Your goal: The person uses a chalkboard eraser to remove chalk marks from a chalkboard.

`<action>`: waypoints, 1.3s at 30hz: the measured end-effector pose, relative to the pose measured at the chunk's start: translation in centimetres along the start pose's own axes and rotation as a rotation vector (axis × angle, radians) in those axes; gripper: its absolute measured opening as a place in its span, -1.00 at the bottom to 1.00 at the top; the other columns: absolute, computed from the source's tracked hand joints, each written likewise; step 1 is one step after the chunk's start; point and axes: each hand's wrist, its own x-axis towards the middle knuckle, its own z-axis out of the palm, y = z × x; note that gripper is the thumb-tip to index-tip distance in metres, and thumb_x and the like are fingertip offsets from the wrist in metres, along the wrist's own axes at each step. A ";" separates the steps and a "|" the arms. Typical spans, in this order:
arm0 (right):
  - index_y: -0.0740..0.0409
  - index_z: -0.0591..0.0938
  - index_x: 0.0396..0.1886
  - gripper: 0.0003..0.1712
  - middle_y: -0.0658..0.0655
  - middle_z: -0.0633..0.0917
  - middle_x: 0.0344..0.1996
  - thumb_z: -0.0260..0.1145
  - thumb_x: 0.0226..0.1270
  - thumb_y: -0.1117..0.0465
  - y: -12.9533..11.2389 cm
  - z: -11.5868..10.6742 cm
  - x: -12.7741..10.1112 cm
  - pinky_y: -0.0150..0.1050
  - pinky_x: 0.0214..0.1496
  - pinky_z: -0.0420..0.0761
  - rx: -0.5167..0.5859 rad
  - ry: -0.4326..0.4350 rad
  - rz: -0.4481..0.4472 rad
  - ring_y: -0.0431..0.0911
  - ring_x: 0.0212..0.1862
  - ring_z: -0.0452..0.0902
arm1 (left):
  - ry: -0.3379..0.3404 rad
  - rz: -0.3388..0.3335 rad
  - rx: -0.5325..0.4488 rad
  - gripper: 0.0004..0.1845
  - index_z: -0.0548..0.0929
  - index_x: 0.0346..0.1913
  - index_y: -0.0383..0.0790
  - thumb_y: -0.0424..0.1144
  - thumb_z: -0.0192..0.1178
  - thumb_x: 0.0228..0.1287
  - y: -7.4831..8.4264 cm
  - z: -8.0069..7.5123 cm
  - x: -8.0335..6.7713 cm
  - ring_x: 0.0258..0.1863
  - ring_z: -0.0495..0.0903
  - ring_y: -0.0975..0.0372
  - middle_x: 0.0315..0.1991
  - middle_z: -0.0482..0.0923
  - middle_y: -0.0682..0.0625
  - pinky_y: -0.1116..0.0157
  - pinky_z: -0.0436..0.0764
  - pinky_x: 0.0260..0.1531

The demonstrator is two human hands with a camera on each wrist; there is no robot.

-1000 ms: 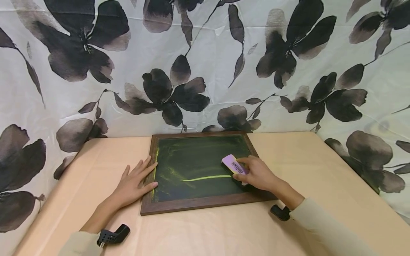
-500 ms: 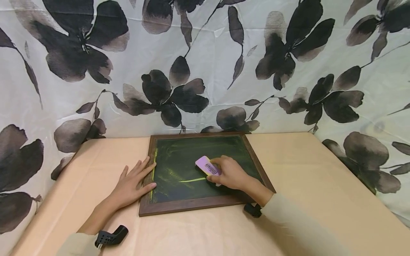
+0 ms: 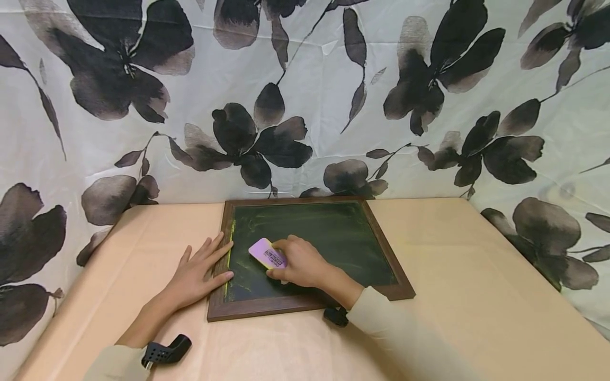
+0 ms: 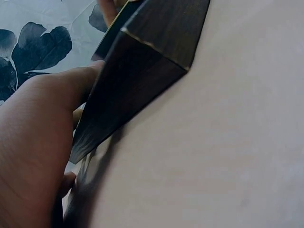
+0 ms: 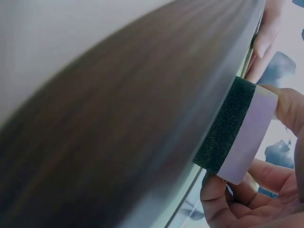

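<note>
A chalkboard in a dark wooden frame lies on the table, with faint yellow chalk smears on its green surface. My right hand grips a chalkboard eraser between thumb and fingers, left of the board's middle. The eraser has a purple top, and in the right wrist view its dark felt pad faces the board. My left hand rests on the board's left frame edge, fingers spread and straight. In the left wrist view its thumb touches the frame's side.
A peach-coloured cloth covers the table around the board. Behind it hangs a white curtain printed with dark flowers. A black wrist camera sits on my left wrist and another on my right.
My right hand has swept the eraser leftward across the board. The yellow chalk line that ran there is no longer visible. My left hand has stayed on the frame.
</note>
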 end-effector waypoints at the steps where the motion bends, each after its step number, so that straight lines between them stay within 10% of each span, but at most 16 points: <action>1: 0.20 0.59 0.16 -0.33 0.05 0.58 -0.30 0.43 0.11 -0.06 -0.2 0.1 0.1 -0.36 -0.42 0.41 -0.004 -0.001 -0.004 -0.20 -0.36 0.39 | -0.001 -0.001 -0.001 -0.25 0.29 0.44 -0.10 0.16 0.14 0.27 0.0 0.0 0.0 0.42 -0.01 -0.19 0.49 -0.01 -0.18 -0.33 -0.22 0.23; 15: 0.09 0.58 0.17 -0.34 -0.02 0.51 -0.35 0.45 0.09 -0.10 0.6 -0.7 -1.9 -0.32 -0.50 0.38 -0.025 -0.031 0.039 -0.21 -0.40 0.36 | 0.012 0.004 0.007 -0.25 0.28 0.45 -0.07 0.17 0.13 0.28 0.8 1.1 -0.2 0.42 -0.01 -0.16 0.49 -0.02 -0.15 -0.31 -0.22 0.25; 39: 0.34 0.55 0.12 -0.31 -0.01 0.52 -0.48 0.48 0.08 0.00 12.3 -5.8 -11.4 -0.30 -0.51 0.36 -0.006 0.101 0.139 -0.17 -0.43 0.35 | 0.006 -0.009 0.024 -0.25 0.25 0.46 -0.05 0.17 0.11 0.29 0.6 0.7 -0.9 0.43 -0.04 -0.16 0.50 -0.05 -0.15 -0.30 -0.24 0.25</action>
